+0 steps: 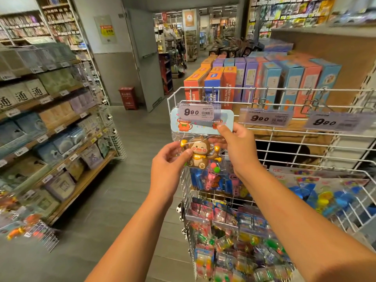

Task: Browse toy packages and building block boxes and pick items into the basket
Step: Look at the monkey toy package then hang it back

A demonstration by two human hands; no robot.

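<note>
I have both bare forearms reaching up and forward from the bottom of the view, converging on a clear plastic toy package with a pale blue card header and a brown cartoon monkey figure inside [200, 151]. My left hand [169, 159] comes in from the left with the wrist bent slightly, thumb pressed on the front of the bag beside the monkey's face and fingers curled behind it, pinching the lower half. My right hand [237, 143] is raised higher, thumb on the right end of the blue header, fingers closed behind the bag's upper part. The package hangs in front of the white wire display rack [274, 139], just under a clear price tag reading 9.90 [198, 111]; whether it is on its hook I cannot tell. More bagged toys [227, 231] hang lower on the rack. Upright orange, blue and purple cardboard boxes [254, 78] stand on the wooden surface behind the rack.
</note>
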